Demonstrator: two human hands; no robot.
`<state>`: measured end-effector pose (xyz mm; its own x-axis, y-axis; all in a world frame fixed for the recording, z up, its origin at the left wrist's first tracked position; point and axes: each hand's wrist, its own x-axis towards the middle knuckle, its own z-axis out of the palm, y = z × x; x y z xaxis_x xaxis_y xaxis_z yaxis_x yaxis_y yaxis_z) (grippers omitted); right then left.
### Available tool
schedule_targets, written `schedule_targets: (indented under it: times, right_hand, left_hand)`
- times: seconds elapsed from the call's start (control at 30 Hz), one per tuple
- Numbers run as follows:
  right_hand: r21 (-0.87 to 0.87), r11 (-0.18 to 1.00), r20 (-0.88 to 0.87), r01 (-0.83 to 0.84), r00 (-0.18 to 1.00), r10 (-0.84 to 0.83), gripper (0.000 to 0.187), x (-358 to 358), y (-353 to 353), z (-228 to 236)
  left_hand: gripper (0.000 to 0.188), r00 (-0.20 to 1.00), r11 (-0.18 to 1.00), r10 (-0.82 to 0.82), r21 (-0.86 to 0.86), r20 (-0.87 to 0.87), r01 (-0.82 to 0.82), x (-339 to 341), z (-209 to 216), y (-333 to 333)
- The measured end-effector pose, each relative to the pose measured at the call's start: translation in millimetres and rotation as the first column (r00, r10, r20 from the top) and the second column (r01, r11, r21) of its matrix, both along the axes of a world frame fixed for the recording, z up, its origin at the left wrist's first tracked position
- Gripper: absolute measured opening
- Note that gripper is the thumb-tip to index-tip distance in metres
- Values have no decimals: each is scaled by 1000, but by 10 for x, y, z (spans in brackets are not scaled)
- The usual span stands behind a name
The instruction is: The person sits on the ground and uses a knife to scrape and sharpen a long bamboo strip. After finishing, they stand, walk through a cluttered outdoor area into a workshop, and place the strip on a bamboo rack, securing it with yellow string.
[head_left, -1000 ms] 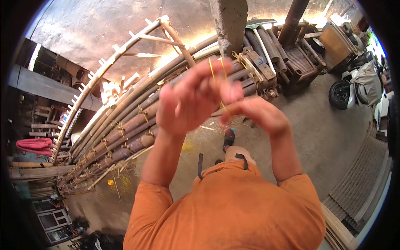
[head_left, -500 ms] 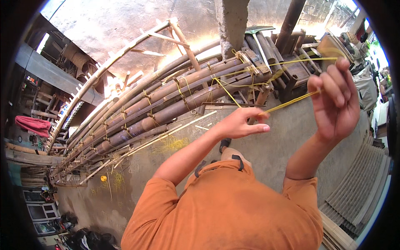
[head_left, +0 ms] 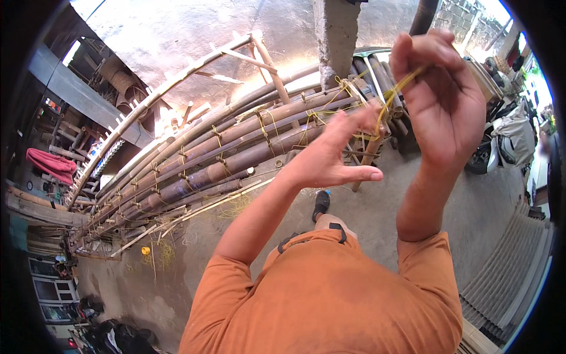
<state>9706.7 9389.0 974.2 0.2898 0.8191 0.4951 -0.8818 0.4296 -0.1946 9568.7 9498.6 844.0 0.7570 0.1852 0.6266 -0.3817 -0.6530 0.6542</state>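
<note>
Concrete floor (head_left: 413, 194) carries a long lashed raft of brown bamboo poles (head_left: 236, 159). Above it, the right hand (head_left: 442, 100) pinches a thin yellow plastic strip (head_left: 394, 94), seemingly keeping it taut, while the left hand (head_left: 336, 156) spreads open beside it.

shirt: orange, short sleeves | forearms: bare | shoe (head_left: 321, 203): dark

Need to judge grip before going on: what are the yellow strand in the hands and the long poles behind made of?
Yellow strand: thin, glossy, flat-looking, likely plastic strip or split cane; unclear which. Long poles: bamboo, matt brown, with ringed nodes showing. Right hand pinches the strand; left hand is open below it.
</note>
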Motion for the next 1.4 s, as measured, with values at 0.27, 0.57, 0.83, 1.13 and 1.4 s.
schedule_targets:
  times: [0.27,0.57,0.83,1.13,1.4]
  right_hand:
    - [203,979,20,14,1000,-18,10,319,16,-19]
    - [281,954,204,-104,978,47,45,-230,723,56]
    - [184,978,61,97,992,-110,34,-219,292,113]
    - [-27,999,196,33,980,-27,28,-626,527,226]
    - [-39,998,153,56,987,-50,7,646,394,-132]
  left_hand:
    - [30,962,883,149,-407,-227,-233,-1172,-98,750]
    - [30,916,719,-399,-606,42,341,-472,437,336]
    - [24,989,894,122,-423,-79,-144,-1465,228,807]
    - [32,949,816,-315,-508,10,276,-686,726,192]
    - [30,744,731,668,-201,10,-652,-2730,288,1023]
